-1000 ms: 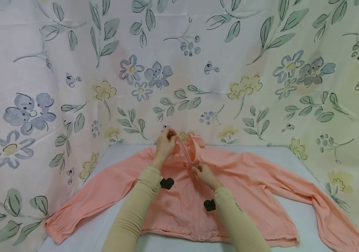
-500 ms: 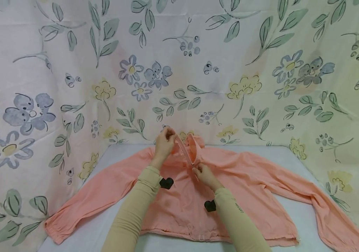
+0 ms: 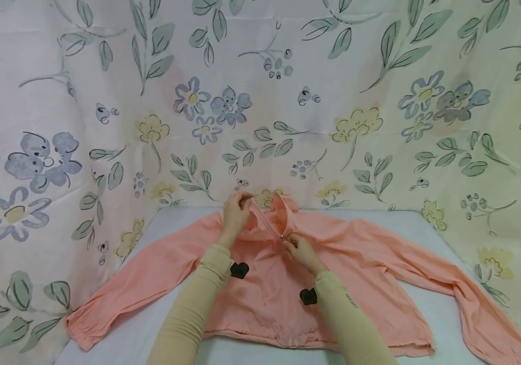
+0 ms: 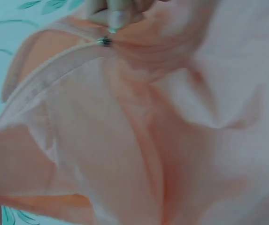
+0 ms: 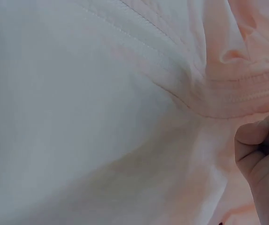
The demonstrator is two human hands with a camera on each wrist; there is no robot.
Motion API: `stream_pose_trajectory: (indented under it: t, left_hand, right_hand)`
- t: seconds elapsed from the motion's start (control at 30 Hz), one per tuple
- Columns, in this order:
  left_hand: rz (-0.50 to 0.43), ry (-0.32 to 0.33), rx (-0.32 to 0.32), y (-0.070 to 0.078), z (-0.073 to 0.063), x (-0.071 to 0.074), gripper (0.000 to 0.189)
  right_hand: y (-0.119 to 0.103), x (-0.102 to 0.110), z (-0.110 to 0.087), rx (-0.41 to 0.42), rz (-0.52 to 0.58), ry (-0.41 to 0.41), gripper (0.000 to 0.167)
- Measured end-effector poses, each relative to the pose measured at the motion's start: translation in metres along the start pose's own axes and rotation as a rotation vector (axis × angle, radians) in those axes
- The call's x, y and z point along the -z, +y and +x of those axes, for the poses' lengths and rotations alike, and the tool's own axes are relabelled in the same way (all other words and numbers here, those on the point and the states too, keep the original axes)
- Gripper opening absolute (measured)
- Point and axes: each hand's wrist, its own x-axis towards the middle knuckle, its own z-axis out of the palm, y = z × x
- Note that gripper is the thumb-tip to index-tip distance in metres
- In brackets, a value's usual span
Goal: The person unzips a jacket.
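A salmon-pink zip jacket lies spread out, sleeves to both sides, its collar at the far edge of the table. My left hand pinches the top of the left zipper edge and holds it raised and taut. Lower down, my right hand pinches the zipper pull at the slider. Above this slider the two collar edges stand apart; below it the front is joined. The left wrist view shows the metal slider right by the right fingertips. The pull itself is mostly hidden by the fingers.
A white-covered table bears the jacket. Floral curtains hang close behind it and at the sides. The right sleeve reaches the front right corner, and the left cuff lies near the left edge.
The left hand has come down slightly, and the zipper edge it holds now runs straighter toward the slider. The right hand and slider have shifted a little to the right.
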Motion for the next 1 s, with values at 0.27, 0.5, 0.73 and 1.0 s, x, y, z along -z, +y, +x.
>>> stream_pose_trajectory:
  t: [0.27, 0.5, 0.73, 1.0]
  left_hand:
    - [0.444, 0.024, -0.640, -0.005, -0.017, -0.015, 0.028]
    - [0.619, -0.304, -0.844, -0.003, -0.033, -0.030, 0.027]
    - [0.657, -0.379, -0.798, -0.007, -0.036, -0.039, 0.016]
    - [0.491, -0.360, -0.692, -0.007, -0.032, -0.042, 0.004]
  right_hand:
    - [-0.003, -0.001, 0.001, 0.003, 0.022, 0.007, 0.021]
    - [-0.006, 0.005, 0.005, 0.008, 0.055, -0.001, 0.022]
    - [-0.009, 0.012, 0.007, -0.020, 0.043, -0.001, 0.020]
    - [-0.018, 0.016, 0.007, -0.002, 0.053, 0.017, 0.016]
